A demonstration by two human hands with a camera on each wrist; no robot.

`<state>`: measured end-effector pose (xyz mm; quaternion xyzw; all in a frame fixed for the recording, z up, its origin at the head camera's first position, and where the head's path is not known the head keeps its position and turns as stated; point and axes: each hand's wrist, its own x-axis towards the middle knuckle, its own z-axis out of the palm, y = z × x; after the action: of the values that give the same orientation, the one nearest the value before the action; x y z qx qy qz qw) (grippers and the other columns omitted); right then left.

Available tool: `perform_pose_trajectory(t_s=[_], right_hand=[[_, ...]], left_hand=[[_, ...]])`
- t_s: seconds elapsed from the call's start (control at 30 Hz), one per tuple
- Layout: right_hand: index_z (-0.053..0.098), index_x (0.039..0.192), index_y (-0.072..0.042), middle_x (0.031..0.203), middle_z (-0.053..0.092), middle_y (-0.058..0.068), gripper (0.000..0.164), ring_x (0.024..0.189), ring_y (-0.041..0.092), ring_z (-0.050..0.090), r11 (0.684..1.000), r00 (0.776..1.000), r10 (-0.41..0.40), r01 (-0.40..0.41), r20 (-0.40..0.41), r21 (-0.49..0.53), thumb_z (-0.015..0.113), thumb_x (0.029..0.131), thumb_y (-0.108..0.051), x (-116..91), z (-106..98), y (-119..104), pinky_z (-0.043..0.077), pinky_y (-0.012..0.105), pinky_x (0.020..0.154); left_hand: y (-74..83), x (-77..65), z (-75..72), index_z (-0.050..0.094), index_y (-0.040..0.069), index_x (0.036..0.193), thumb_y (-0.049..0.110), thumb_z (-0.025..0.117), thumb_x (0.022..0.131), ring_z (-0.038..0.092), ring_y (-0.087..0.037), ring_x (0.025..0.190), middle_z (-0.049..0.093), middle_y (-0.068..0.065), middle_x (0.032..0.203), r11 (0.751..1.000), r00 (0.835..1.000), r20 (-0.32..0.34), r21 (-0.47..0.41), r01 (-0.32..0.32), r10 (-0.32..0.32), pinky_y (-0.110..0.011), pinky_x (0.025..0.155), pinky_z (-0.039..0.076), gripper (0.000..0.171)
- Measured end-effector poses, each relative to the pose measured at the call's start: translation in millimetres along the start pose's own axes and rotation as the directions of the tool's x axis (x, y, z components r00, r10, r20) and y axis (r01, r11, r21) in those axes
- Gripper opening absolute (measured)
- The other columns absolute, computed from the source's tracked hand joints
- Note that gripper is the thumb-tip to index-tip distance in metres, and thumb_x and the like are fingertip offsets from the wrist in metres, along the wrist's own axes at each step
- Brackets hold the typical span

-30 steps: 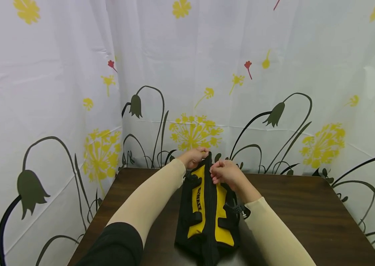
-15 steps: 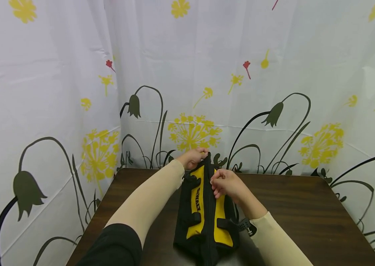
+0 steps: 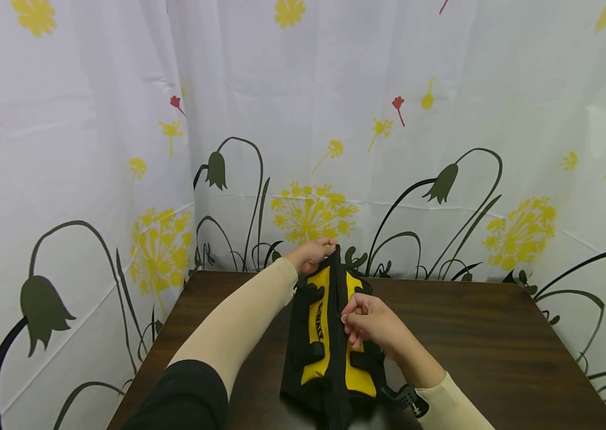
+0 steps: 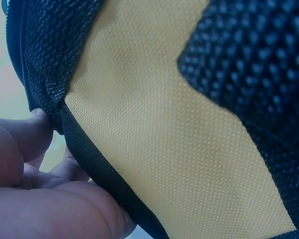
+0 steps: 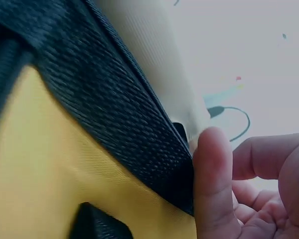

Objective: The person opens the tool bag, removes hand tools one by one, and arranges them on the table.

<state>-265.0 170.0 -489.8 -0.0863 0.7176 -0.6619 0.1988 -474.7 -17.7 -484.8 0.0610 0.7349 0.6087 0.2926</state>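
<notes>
A black and yellow tool bag (image 3: 311, 373) lies lengthwise on the dark wooden table, its zipper (image 3: 338, 358) running along the top. At the far end, my left hand (image 3: 313, 254) pinches the tip of the black zipper band; thumb and fingers show on that corner in the left wrist view. About midway along, my right hand (image 3: 372, 322) has thumb and forefinger together at the zipper, gripping the zipper pull, which the fingers hide. Behind the right hand a narrow gap shows between the zipper's edges. In the right wrist view the thumb (image 5: 213, 184) lies against the black band.
Black webbing handles (image 3: 310, 353) stand on the bag's sides. The brown table (image 3: 469, 346) extends to the left and right of it. A white curtain (image 3: 303, 119) with printed flowers hangs just behind the table's far edge.
My right hand has slid along the zipper toward me, from near the bag's far end to about its middle, and the zipper parts behind it. My left hand stays at the far end.
</notes>
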Motion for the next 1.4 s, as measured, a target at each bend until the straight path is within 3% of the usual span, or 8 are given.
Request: perform_pose_trajectory(t_s=[0.17,0.4,0.77,1.0,1.27,1.4], right_hand=[[0.061,0.106,-0.001,0.082,0.068,0.008,0.017,0.057,0.013,0.067,0.999,0.998,0.008,-0.010,0.069,0.037,0.072,0.105,-0.014,-17.0,5.6,3.8,0.061,0.029,0.057],[0.060,0.104,-0.003,0.081,0.068,0.005,0.015,0.058,0.011,0.067,0.996,0.980,0.015,-0.033,0.197,0.086,0.070,0.106,-0.014,-45.9,14.9,9.4,0.061,0.028,0.057],[0.061,0.103,0.002,0.081,0.069,0.004,0.019,0.058,0.009,0.066,0.993,0.953,0.047,-0.076,0.301,0.086,0.072,0.105,-0.014,-82.4,36.3,14.2,0.059,0.026,0.054],[0.054,0.111,0.019,0.083,0.071,0.002,0.030,0.063,0.006,0.066,0.996,0.913,0.045,-0.075,0.406,0.057,0.068,0.104,-0.007,-90.6,39.0,16.4,0.056,0.018,0.058],[0.055,0.112,0.015,0.085,0.069,0.001,0.025,0.068,0.008,0.064,0.997,0.907,0.049,-0.067,0.419,0.028,0.065,0.105,-0.007,-89.6,37.1,16.7,0.056,0.019,0.061],[0.058,0.112,0.011,0.084,0.067,0.001,0.024,0.067,0.009,0.062,0.998,0.905,0.051,-0.060,0.422,0.008,0.066,0.107,-0.011,-88.4,35.9,16.1,0.055,0.020,0.060]], left_hand=[[0.7,0.9,-0.3,0.058,0.011,0.130,0.021,0.048,0.118,0.058,-0.019,0.095,0.054,-0.005,0.114,1.000,1.000,-0.001,0.011,0.000,0.000,-0.030,0.087,0.049,0.018],[1.4,-0.7,-0.4,0.058,0.013,0.121,0.020,0.046,0.118,0.056,-0.021,0.097,0.052,-0.005,0.113,1.000,1.000,0.003,0.010,0.009,-0.009,-0.032,0.088,0.048,0.014],[1.4,-2.5,-0.3,0.058,0.012,0.125,0.023,0.047,0.118,0.056,-0.021,0.096,0.052,-0.006,0.112,0.998,1.000,-0.016,0.054,0.012,-0.011,-0.030,0.085,0.049,0.017],[1.6,-1.8,-1.6,0.058,0.012,0.122,0.022,0.047,0.118,0.055,-0.022,0.097,0.051,-0.005,0.112,0.999,1.000,-0.018,0.052,-0.001,0.002,-0.032,0.088,0.047,0.015],[-1.1,-2.7,-1.3,0.057,0.009,0.128,0.021,0.044,0.119,0.058,-0.020,0.098,0.054,-0.006,0.116,0.999,1.000,0.002,0.033,-0.030,0.030,-0.032,0.087,0.050,0.019],[-7.2,-6.6,-3.8,0.056,0.010,0.137,0.022,0.043,0.120,0.060,-0.023,0.118,0.057,-0.011,0.139,0.998,0.999,-0.005,0.019,-0.052,0.052,-0.040,0.106,0.051,0.024]])
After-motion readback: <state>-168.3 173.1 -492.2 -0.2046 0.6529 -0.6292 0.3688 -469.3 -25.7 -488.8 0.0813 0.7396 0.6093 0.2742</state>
